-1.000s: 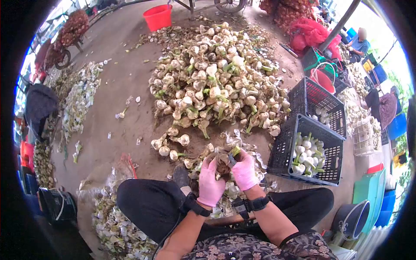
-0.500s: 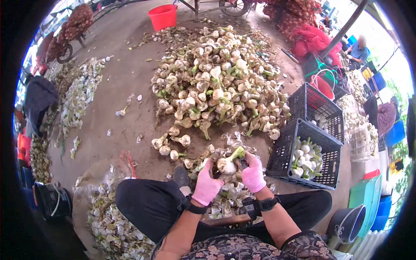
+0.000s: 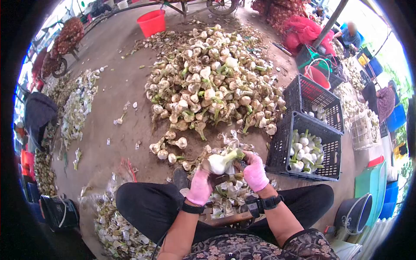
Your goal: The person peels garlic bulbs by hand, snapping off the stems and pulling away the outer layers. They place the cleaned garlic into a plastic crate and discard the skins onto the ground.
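Garlic bulb (image 3: 220, 164), pale and slightly blurred, held just above loose peel (image 3: 227, 197), green neck toward the right. Clasped round its lower end by the left hand (image 3: 200, 185), pink-gloved; right hand (image 3: 255, 173) closed on a small dark object (image 3: 241, 164) beside the neck, too unclear to name. Possible trouble: a nicked glove or finger, in case of a sharp edge there, with both hands so near each other; also a dropped bulb, from smooth skin sliding against the glove. Straight ahead, in the way of a forward reach, stray bulbs (image 3: 162, 154), then a broad garlic pile (image 3: 212, 86). At right, a black crate (image 3: 277, 151) with white bulbs (image 3: 307, 151) inside, raised wall to be cleared; just beyond, a second crate (image 3: 337, 117).
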The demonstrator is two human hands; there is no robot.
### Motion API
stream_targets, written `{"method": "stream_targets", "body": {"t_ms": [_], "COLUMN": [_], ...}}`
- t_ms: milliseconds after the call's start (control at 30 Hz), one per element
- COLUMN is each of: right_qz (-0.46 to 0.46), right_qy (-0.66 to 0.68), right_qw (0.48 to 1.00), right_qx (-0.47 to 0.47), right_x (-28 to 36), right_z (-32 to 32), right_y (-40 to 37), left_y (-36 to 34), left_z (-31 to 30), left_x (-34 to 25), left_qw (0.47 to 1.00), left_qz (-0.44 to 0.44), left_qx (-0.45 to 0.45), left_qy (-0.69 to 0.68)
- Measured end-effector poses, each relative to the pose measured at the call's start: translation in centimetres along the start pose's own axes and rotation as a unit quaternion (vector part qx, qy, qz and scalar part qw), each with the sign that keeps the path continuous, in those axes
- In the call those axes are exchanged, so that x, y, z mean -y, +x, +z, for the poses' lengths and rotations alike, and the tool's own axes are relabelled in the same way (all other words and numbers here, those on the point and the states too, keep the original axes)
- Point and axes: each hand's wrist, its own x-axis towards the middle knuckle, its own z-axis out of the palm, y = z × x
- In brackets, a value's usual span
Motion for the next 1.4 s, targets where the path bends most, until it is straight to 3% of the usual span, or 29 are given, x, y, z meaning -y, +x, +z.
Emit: {"method": "stream_targets", "body": {"t_ms": [33, 67, 200, 300, 333, 367, 433, 500, 533, 600, 633, 700, 767, 867, 933, 1067, 1133, 1267, 1333, 1400], "right_qz": [0.016, 0.032, -0.001, -0.050, -0.080, -0.108, -0.059, -0.143, -0.139, -0.156, -0.155, 0.013, -0.020, -0.043, -0.119, -0.111, -0.111, -0.124, -0.099, -0.088], "right_qy": [0.007, 0.014, -0.029, -0.076, -0.166, -0.255, -0.310, -0.395, -0.395, -0.282, -0.283, -0.083, -0.167, -0.217, -0.307, -0.357, -0.415, -0.432, -0.369, -0.393], "right_qw": [1.000, 0.999, 0.999, 0.995, 0.980, 0.955, 0.939, 0.905, 0.905, 0.947, 0.946, 0.988, 0.975, 0.969, 0.939, 0.923, 0.899, 0.891, 0.920, 0.910], "right_qx": [0.005, 0.009, 0.020, -0.047, -0.076, -0.106, -0.137, -0.073, -0.070, -0.001, -0.002, 0.129, 0.148, 0.107, 0.098, 0.088, 0.089, 0.072, 0.090, 0.099], "right_x": [-0.1, -0.2, -1.3, -3.5, -3.8, -4.1, -4.7, -3.3, -2.4, 0.5, 1.7, 3.4, 3.5, 3.8, 4.7, 4.9, 5.1, 4.3, 3.6, 1.8], "right_z": [-0.1, -0.1, 0.1, -0.9, -1.2, -1.6, -2.9, -3.6, -3.6, -3.5, -3.5, -3.6, -3.0, -2.3, -1.9, -1.5, -1.0, -1.0, -1.5, -2.3], "right_y": [-0.1, -0.1, 0.5, 2.3, 2.9, 3.5, 4.6, 3.8, 3.0, 1.7, 0.9, -0.3, -0.6, -0.6, -0.6, -0.7, -0.7, -0.6, -0.2, 0.7], "left_y": [0.5, 0.6, 0.1, 0.0, 0.6, 0.6, 0.7, 0.6, 0.7, 0.5, 0.6, 0.7, 1.2, 0.0, -0.2, 0.7, 0.4, -0.3, -0.5, -0.2], "left_z": [-0.9, -1.1, -0.7, -1.2, -2.8, -3.0, -3.1, -2.8, -3.8, -3.0, -2.6, -2.2, -2.5, 0.1, -0.1, -2.7, -2.1, -1.0, -0.5, -1.9], "left_x": [0.9, 1.3, 0.6, 1.4, 1.8, 2.0, 2.2, 1.7, 2.1, 2.1, 2.0, 1.8, 2.1, 1.3, 1.1, 2.1, 1.9, 1.5, 1.2, 1.8], "left_qw": [0.983, 0.933, 0.886, 0.911, 0.876, 0.877, 0.886, 0.875, 0.902, 0.962, 0.963, 0.916, 0.914, 0.899, 0.903, 0.930, 0.954, 0.965, 0.956, 0.943], "left_qz": [0.091, 0.179, 0.178, 0.130, 0.143, 0.140, 0.135, 0.144, 0.125, 0.066, 0.064, 0.107, 0.115, 0.108, 0.096, 0.116, 0.069, 0.040, 0.013, 0.036], "left_qx": [-0.017, -0.033, -0.044, 0.006, 0.022, 0.025, 0.079, 0.095, 0.055, 0.030, 0.031, 0.039, 0.047, 0.024, 0.010, 0.037, 0.023, 0.006, -0.003, 0.017], "left_qy": [0.158, 0.311, 0.427, 0.391, 0.460, 0.460, 0.436, 0.452, 0.409, 0.262, 0.261, 0.385, 0.386, 0.423, 0.418, 0.347, 0.291, 0.260, 0.293, 0.331]}}
